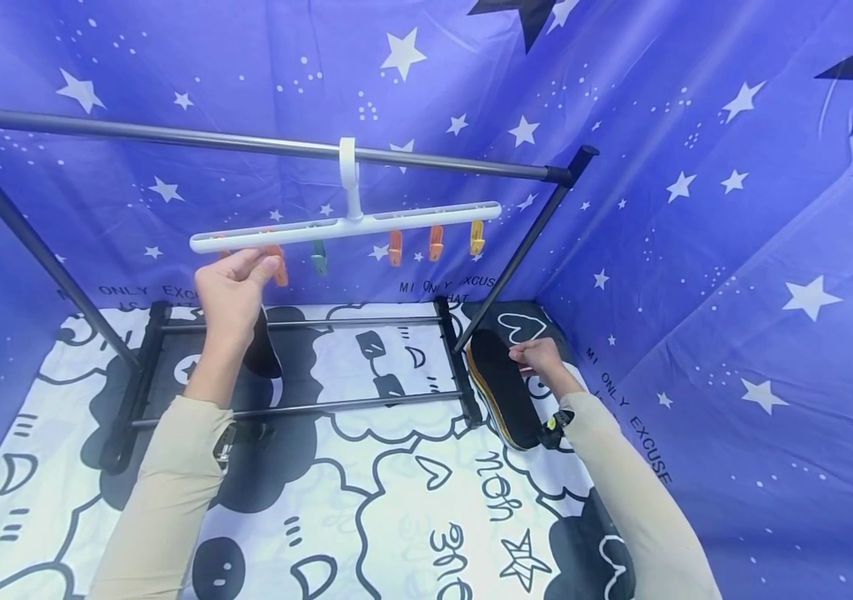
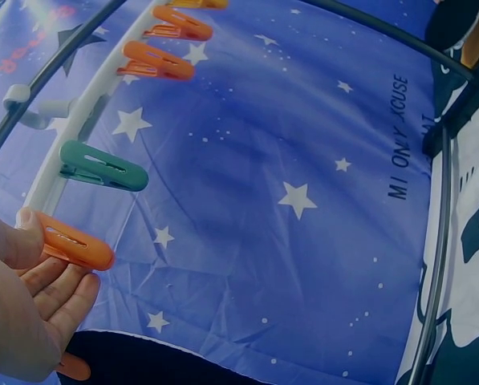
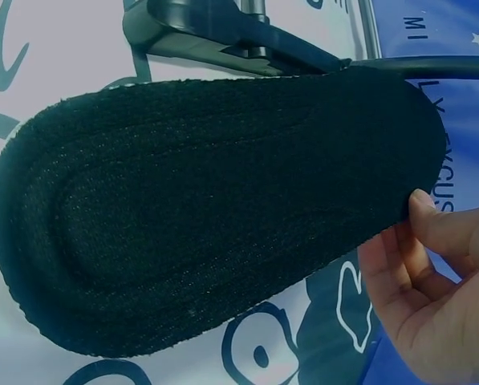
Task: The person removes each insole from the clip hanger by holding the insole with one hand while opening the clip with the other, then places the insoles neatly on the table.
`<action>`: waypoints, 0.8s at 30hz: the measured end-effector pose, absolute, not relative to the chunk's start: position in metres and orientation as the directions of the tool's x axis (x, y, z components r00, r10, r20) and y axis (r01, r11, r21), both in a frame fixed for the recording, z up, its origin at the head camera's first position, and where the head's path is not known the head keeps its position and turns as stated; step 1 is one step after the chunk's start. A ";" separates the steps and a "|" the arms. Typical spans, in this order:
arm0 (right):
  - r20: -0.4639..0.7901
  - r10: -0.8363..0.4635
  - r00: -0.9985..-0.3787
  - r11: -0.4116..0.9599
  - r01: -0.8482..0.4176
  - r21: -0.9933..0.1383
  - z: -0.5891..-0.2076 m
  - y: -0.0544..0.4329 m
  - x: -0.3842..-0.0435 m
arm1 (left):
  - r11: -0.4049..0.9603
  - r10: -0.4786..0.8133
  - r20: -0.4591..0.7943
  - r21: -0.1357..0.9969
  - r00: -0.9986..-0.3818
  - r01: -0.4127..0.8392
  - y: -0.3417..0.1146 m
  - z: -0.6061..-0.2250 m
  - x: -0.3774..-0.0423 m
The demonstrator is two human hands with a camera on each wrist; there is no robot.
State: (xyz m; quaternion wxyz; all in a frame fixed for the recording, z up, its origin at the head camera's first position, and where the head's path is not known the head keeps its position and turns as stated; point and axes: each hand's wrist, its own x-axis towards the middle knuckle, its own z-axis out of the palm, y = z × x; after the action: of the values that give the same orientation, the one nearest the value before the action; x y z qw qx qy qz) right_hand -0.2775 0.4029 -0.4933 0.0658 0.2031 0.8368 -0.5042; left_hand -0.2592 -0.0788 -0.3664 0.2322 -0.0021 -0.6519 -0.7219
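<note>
A white clip hanger (image 1: 276, 232) hangs by its hook from the rack's top bar. Colored clothespins are along it: green (image 1: 319, 252), orange (image 1: 395, 247) and yellow (image 1: 476, 237) among them. At the hanger's left part, my left hand (image 1: 235, 287) pinches an orange clothespin (image 2: 79, 244) between thumb and fingers. Below that hand hangs a black insole (image 1: 265, 348), partly hidden by the wrist; another orange clothespin (image 2: 75, 366) shows at its edge. Lower right, my right hand (image 1: 539, 358) pinches a second black insole (image 3: 207, 200) by its edge near one end, its tan side partly showing.
The dark metal rack (image 1: 172, 132) has a top bar, slanted side posts and a low base frame (image 1: 366, 406). It stands on a black-and-white cartoon-print cloth (image 1: 389, 517). Blue star-patterned sheeting (image 1: 734, 250) rises behind and to the right.
</note>
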 end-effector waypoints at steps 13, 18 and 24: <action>-0.336 0.305 -0.891 0.407 0.441 -0.800 -0.506 0.404 -0.285 | -0.045 -0.325 0.314 0.937 -0.892 0.347 -0.080 -0.369 -0.261; -0.345 0.307 -0.887 0.408 0.451 -0.794 -0.508 0.404 -0.286 | -0.028 -0.323 0.318 0.938 -0.891 0.345 -0.080 -0.369 -0.261; -0.352 0.319 -0.880 0.421 0.464 -0.780 -0.511 0.402 -0.285 | -0.029 -0.322 0.318 0.938 -0.892 0.345 -0.080 -0.369 -0.261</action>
State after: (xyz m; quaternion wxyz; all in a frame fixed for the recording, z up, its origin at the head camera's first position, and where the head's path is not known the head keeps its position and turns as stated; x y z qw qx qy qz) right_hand -0.2854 0.4022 -0.5106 0.0746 0.2333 0.8395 -0.4851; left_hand -0.2611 -0.0802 -0.3693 0.2323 -0.0088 -0.6570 -0.7172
